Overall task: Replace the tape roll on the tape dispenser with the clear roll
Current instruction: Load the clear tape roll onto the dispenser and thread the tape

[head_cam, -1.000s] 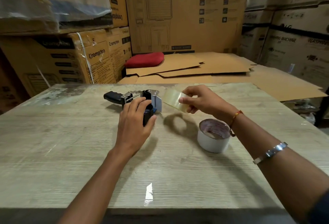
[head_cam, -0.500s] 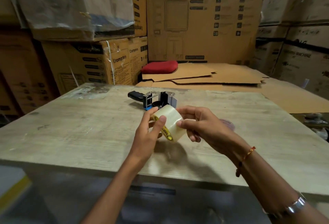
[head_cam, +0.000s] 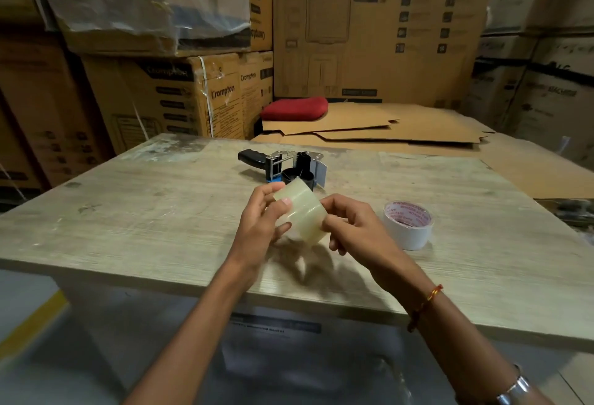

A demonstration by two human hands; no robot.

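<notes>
We work at a pale wood-grain table point(head_cam: 128, 221), hemmed in by stacked brown cardboard cartons point(head_cam: 180, 99) with flattened cardboard sheets point(head_cam: 385, 128) and a red cushion point(head_cam: 294, 109) beyond the far edge. On the table, past our hands, the black-handled metal tape dispenser point(head_cam: 283, 165) lies on its side, its black hub looking bare, so we judge the old roll is already off. That white roll with red printing point(head_cam: 407, 224) stands on the table to our right, well apart from the dispenser. The translucent clear tape roll point(head_cam: 300, 211) is held above the table, just this side of the dispenser. Our left hand point(head_cam: 260, 227) grips it with thumb and fingers curled round its near side; our right hand point(head_cam: 350, 227) pinches its other edge with its fingertips, perhaps feeling for the loose end, though we cannot tell.

The step in hand looks like readying the clear roll. Next it must slide onto the hub, facing the right way, with one hand steadying the dispenser. Nothing lies between roll and hub; the white roll sits clear of that path.
</notes>
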